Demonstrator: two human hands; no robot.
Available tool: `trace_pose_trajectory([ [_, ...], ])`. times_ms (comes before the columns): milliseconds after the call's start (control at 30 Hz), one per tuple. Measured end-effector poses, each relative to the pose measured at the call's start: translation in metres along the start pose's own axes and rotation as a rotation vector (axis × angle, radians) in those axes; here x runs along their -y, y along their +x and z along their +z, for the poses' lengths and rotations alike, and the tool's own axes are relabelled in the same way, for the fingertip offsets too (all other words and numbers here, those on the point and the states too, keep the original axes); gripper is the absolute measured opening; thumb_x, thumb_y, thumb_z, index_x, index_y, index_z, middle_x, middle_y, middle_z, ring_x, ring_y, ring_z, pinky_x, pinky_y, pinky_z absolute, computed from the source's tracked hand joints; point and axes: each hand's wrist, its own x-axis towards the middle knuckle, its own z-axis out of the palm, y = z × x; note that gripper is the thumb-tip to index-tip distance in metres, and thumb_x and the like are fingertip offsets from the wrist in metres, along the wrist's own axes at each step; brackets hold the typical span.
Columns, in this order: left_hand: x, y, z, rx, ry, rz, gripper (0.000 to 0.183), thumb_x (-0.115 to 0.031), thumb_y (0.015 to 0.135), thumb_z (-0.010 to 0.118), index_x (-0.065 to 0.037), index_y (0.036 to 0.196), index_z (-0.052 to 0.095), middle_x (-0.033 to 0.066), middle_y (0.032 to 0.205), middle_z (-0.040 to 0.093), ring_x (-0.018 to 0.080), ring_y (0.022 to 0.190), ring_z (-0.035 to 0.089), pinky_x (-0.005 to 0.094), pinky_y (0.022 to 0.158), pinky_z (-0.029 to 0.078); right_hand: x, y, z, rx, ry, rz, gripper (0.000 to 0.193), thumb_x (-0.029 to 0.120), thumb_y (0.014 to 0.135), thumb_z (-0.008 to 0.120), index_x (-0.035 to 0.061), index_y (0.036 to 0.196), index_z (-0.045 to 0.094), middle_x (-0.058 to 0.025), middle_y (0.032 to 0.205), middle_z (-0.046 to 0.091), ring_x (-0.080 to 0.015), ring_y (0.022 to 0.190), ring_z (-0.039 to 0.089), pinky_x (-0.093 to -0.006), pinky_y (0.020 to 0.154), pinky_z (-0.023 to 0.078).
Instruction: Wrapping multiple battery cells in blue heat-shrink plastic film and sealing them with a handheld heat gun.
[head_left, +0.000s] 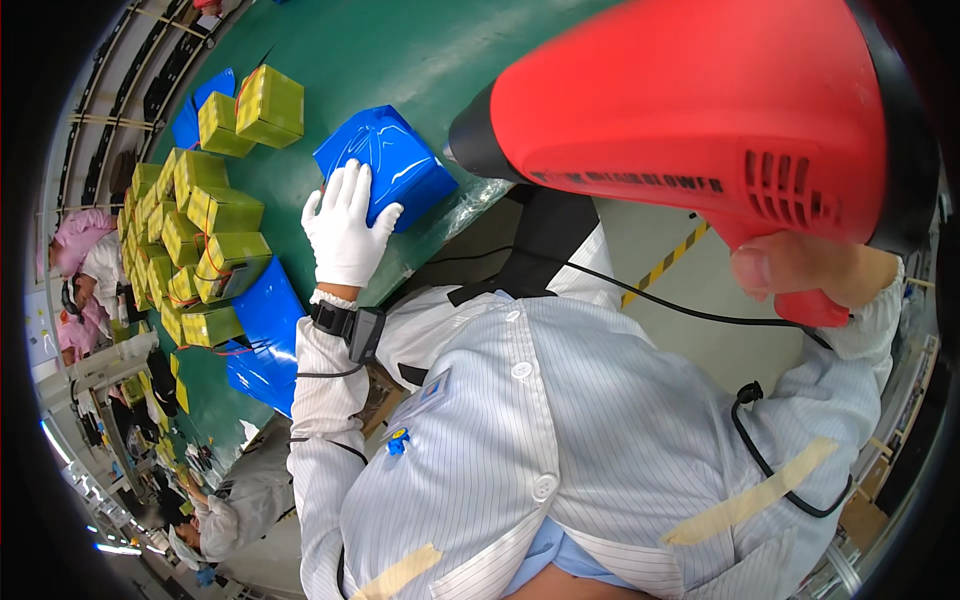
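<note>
My right hand (812, 268), bare, is wrapped round the handle of a red heat gun (690, 110), which is large and close in view. The gun's black nozzle points left toward a block wrapped in shiny, wrinkled blue film (385, 160) on the green table. My left hand (348, 225), in a white glove, lies on the near left side of this block with its fingers stretched out and thumb apart. What is inside the film is hidden. The gun's black cord runs leftward below the nozzle, in front of my body.
Several yellow taped blocks (228, 210) with thin wires crowd the green table (330, 65) on the left. Flat blue film (268, 320) lies near my left forearm, and another blue piece (187, 122) farther off. Other people (85, 250) work at the far left.
</note>
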Motion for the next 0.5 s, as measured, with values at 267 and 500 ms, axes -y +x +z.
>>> trace_pose_trajectory([
  [267,0.0001,0.001,0.0012,0.002,0.004,0.006,0.066,-0.043,0.087,0.074,-0.007,0.141,0.059,0.0103,0.15,0.055,0.0248,0.138,0.051,0.0484,0.111,0.036,-0.0035,0.0021,-0.004,-0.024,0.017,-0.021,0.032,0.016,0.076,0.076,-0.0011,0.101,0.069,-0.0076,0.078,0.067,-0.0173,0.062,0.062,-0.0323,0.056,0.05],
  [500,0.0013,0.0,0.0011,0.004,0.016,0.006,0.065,-0.043,0.087,0.074,-0.008,0.14,0.06,0.0098,0.15,0.055,0.0242,0.138,0.051,0.0473,0.111,0.035,-0.0043,0.0028,-0.0067,-0.035,0.012,-0.026,0.033,0.017,0.075,0.076,-0.0022,0.101,0.068,-0.0082,0.078,0.067,-0.0182,0.063,0.062,-0.033,0.057,0.051],
])
